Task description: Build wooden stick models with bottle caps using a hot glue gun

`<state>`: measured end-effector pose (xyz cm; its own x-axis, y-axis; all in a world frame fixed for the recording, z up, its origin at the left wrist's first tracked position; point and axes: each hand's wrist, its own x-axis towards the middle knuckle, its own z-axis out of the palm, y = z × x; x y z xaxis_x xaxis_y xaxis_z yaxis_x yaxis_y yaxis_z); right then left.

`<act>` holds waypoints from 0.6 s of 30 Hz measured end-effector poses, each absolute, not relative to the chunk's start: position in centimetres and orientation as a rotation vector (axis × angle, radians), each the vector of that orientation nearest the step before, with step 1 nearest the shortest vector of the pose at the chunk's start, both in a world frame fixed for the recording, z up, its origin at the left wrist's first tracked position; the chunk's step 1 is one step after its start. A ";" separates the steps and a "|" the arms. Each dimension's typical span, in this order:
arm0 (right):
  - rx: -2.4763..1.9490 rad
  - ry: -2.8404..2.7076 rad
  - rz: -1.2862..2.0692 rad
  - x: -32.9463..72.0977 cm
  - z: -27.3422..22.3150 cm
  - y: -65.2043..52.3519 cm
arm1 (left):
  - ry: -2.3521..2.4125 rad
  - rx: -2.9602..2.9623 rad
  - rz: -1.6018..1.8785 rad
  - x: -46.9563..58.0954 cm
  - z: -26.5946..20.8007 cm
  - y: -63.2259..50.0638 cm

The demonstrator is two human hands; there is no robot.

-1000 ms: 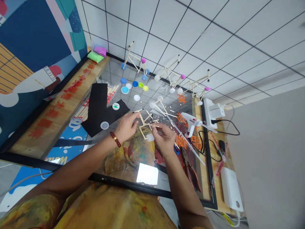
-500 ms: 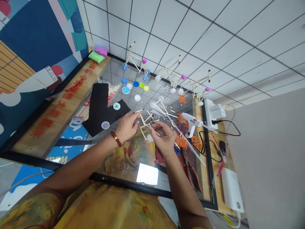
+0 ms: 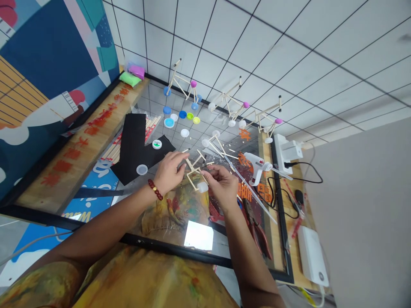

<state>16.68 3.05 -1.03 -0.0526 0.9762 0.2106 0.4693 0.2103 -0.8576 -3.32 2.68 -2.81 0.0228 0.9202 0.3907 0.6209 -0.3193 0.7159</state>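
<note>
Between my hands is a small stick frame [image 3: 192,169] of pale wooden sticks, some dark-tipped. A white bottle cap [image 3: 202,187] sits at its near end. My left hand [image 3: 169,172], with a beaded bracelet at the wrist, is closed at the frame's far left end, thumb and fingers by a stick. From the right, my right hand [image 3: 222,183] pinches the frame with thumb and forefinger near its middle. Another stick piece with two white caps [image 3: 215,144] lies just beyond on the glass table [image 3: 160,222].
Several finished-looking stick figures [image 3: 229,102] with caps and purple balls stand along the back. Loose caps [image 3: 184,133] and black sheet [image 3: 135,137] lie left. A white glue gun [image 3: 257,167], its cord and pliers [image 3: 257,231] are at right.
The stick frame has tipped slightly between my hands, and its white cap shows more. Both hands stay in nearly the same place; the view has shifted a little.
</note>
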 end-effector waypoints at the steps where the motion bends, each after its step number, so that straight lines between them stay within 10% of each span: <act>1: -1.372 -1.633 0.803 16.7 -1.1 3.1 | 1.567 1.969 1.192 -3.3 -2.9 2.7; 18: -1.304 -1.938 0.724 16.8 -0.7 3.1 | 1.656 2.229 0.880 -3.6 -2.5 2.6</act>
<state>16.82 3.06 -0.67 -0.2647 0.9367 0.2292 0.5568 0.3425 -0.7567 -3.64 2.64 -2.45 0.1822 0.9271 0.3275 0.7901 -0.3363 0.5124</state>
